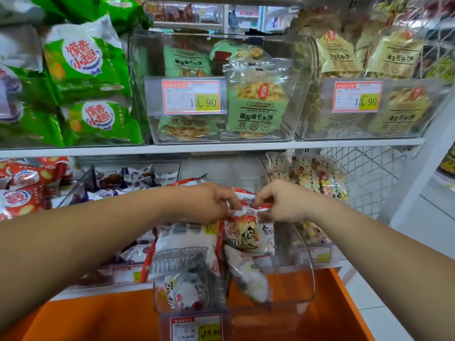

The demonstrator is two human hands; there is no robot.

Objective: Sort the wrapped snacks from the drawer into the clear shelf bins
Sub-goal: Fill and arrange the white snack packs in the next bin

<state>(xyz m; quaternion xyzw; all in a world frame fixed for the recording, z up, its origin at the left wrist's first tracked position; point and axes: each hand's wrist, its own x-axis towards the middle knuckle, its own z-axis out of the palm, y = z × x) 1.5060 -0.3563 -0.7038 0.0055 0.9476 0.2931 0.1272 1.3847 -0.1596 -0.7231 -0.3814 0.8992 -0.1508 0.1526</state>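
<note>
Below, the orange drawer (pixel 98 316) stands open under the shelf, and a clear bin (pixel 295 279) juts out over it, holding red-and-white snack packets (pixel 187 244). My left hand (pixel 209 203) and right hand (pixel 283 203) both pinch the top edge of one panda-faced packet (pixel 246 235) inside that bin.

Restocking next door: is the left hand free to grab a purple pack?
Probably not yet: the left hand grips a red-white pack, though the purple packs lie near, seemingly unblocked.
</note>
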